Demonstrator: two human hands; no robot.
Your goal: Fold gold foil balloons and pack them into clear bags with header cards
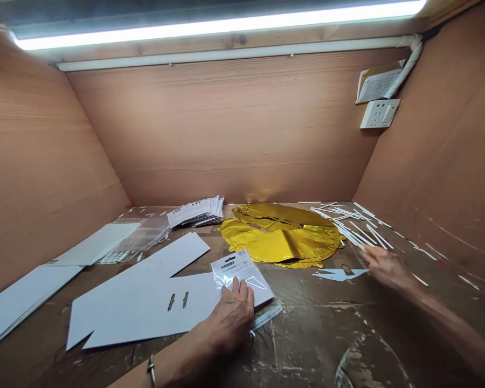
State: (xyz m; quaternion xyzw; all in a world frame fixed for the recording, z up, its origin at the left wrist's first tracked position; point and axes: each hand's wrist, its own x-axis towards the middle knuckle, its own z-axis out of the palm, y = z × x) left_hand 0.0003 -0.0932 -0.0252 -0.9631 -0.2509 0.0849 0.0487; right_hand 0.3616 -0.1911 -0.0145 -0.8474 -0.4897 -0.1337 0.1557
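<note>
My left hand (234,312) lies with its fingers flat on a clear plastic packet (248,277) that holds a printed white card with a hang hole. Under the packet's left side is a large white cardboard sheet (141,310) with two hang slots. On the right, my right hand (382,264) is slightly blurred, its fingers drawn together at the near ends of thin white sticks (355,234). What it pinches, if anything, is too small to make out. Close to its left lies a pale blue flat piece (339,275) with a small ring on it.
Gold foil balloons (283,242) lie flat at the back middle. Stacked packed cards (198,210) stand left of them, near clear bags (145,229). More white cardboard (28,302) runs along the left wall. Wooden walls enclose the table; a socket (380,113) is fixed at the right.
</note>
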